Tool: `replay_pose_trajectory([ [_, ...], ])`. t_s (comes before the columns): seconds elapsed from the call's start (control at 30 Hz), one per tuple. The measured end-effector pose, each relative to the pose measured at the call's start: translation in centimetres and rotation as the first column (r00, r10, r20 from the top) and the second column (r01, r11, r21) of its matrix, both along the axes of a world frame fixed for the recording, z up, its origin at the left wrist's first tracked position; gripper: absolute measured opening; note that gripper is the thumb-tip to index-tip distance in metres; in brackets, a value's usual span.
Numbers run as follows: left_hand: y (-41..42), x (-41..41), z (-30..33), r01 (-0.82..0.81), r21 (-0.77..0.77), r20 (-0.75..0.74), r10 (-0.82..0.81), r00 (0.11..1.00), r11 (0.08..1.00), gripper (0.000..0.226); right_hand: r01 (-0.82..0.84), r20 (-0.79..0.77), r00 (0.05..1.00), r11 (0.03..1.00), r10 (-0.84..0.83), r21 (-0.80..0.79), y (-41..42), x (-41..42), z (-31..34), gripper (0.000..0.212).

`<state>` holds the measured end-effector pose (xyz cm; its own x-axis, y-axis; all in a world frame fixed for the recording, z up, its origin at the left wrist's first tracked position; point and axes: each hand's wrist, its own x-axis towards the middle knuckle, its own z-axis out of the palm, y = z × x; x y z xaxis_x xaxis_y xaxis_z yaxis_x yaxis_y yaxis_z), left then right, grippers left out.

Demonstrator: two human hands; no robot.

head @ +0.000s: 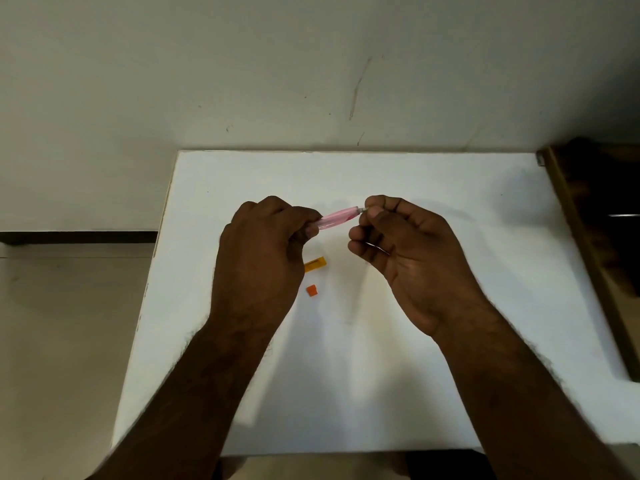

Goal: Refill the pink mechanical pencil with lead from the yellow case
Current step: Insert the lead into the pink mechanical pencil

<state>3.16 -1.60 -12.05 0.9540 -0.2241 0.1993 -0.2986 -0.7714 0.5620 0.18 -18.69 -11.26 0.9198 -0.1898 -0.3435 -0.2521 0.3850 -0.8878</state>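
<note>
Pink pencil [337, 218], frame centre: my left hand [266, 244] is gripping its barrel, light and slick. My right hand [398, 237] is pinching its far end; lead likely brittle.

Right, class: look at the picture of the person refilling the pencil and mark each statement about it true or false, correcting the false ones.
1. The left hand grips the pink mechanical pencil. True.
2. The pencil lies flat on the white table. False: it is held up between both hands.
3. The right hand pinches at the pencil's right end. True.
4. The yellow lead case is held in the right hand. False: it lies on the table beside the left hand.
5. A small orange cap lies on the table near the case. True.
</note>
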Motion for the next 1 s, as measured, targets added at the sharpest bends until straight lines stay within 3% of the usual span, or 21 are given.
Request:
replay_pose_trajectory([
  [0.2, 0.0, 0.0, 0.0, -0.006, -0.008, -0.007, 0.006, 1.000, 1.000, 0.022, -0.006, 0.029, 1.000, 0.995, 0.009, -0.103, 0.2, 0.0, 0.0, 0.021],
  [0.47, -0.2, -0.2, 0.1, -0.010, -0.024, -0.037, 0.010, 0.999, 1.000, 0.021, -0.020, -0.022, 1.000, 0.996, 0.022, 0.088, -0.2, -0.1, -0.4, 0.019],
  [0.57, -0.1, -0.1, 0.2, -0.010, -0.012, -0.028, 0.009, 1.000, 1.000, 0.023, -0.014, -0.010, 1.000, 0.999, 0.014, -0.050, -0.8, 0.1, -0.5, 0.016],
  [0.63, -0.1, -0.1, 0.4, -0.012, -0.022, -0.024, 0.011, 1.000, 1.000, 0.026, 0.048, 0.013, 0.999, 0.970, -0.046, -0.239, -1.8, 0.2, -0.5, 0.016],
  [0.7, -0.1, -0.1, 0.4, -0.004, -0.015, -0.036, 0.004, 0.999, 1.000, 0.027, 0.089, 0.022, 0.996, 0.832, -0.091, -0.548, -2.7, 0.3, -0.9, 0.013],
  [0.77, 0.0, -0.1, 0.3, 0.003, -0.008, -0.050, -0.004, 0.999, 1.000, 0.023, -0.005, -0.034, 0.999, 0.576, -0.039, -0.817, -3.0, 0.0, -1.7, 0.008],
  [0.87, 0.0, 0.0, 0.1, 0.009, -0.007, -0.060, -0.009, 0.998, 1.000, 0.021, -0.197, -0.180, 0.980, 0.313, 0.085, -0.929, -1.9, -0.7, -2.7, 0.014],
  [1.0, 0.1, -0.1, 0.3, 0.014, 0.035, -0.062, -0.012, 0.998, 0.999, 0.019, -0.234, -0.218, 0.967, 0.124, 0.128, -0.964, -0.2, -1.0, -3.7, 0.017],
])
